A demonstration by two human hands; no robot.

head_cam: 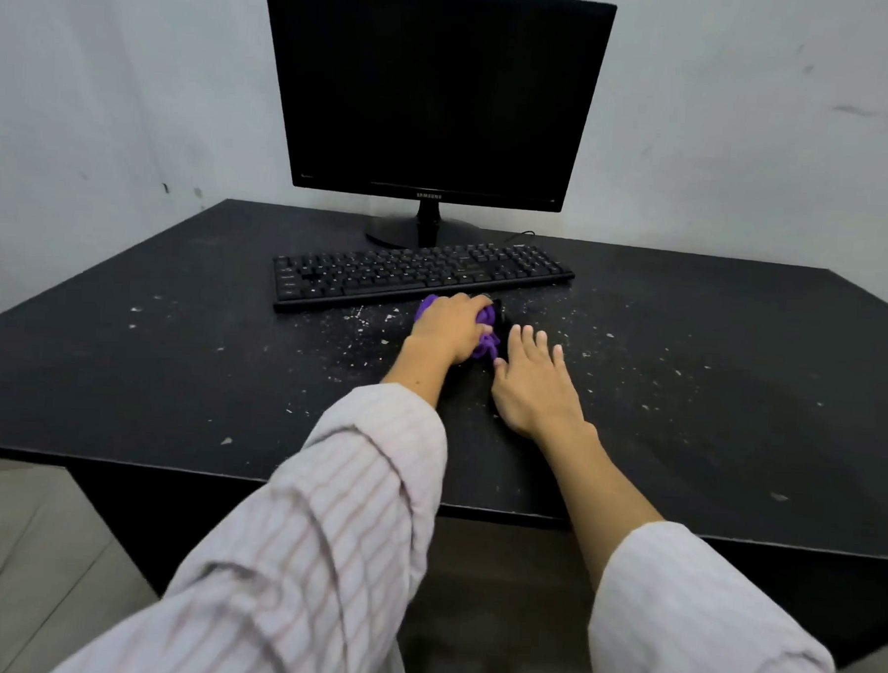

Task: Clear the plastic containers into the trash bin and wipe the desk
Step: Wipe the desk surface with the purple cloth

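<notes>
A big flat black surface (121, 371) fills the room in front of the person, with little white crumbs and specks scattered over its middle. At the back stands a black flat computer screen (434, 88), turned off. In front of it lies a long black keyboard (419, 276). Just below the keyboard, the left hand (450, 329) is curled tight around a scrunched purple cloth (486, 333), pressing it down on the surface. Right beside it, the right hand (535, 379) lies flat with fingers spread, holding nothing, resting on something dark that I cannot make out. Both arms wear pale striped sleeves (319, 510).
</notes>
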